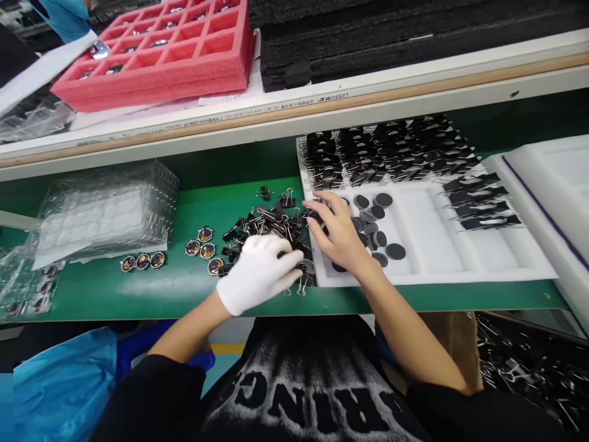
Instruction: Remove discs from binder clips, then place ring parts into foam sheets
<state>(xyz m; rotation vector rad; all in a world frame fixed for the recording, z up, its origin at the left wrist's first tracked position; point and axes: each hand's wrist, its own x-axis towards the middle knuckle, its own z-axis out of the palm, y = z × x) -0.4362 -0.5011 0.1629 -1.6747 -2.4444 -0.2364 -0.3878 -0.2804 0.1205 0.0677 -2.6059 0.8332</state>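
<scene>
White-gloved left hand (pixel 264 270), fingers curled, and bare right hand (pixel 338 236), fingers parted, hover around wiry black binder clips (pixel 273 221). Whether either holds anything is unclear.

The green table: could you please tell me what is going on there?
Two hands are at work over the green table. The left hand, in a white glove, is over a pile of black clips. The bare right hand is at the left edge of the white tray. I cannot tell if either grip holds anything. Loose dark discs and rows of clips lie in the tray.
</scene>
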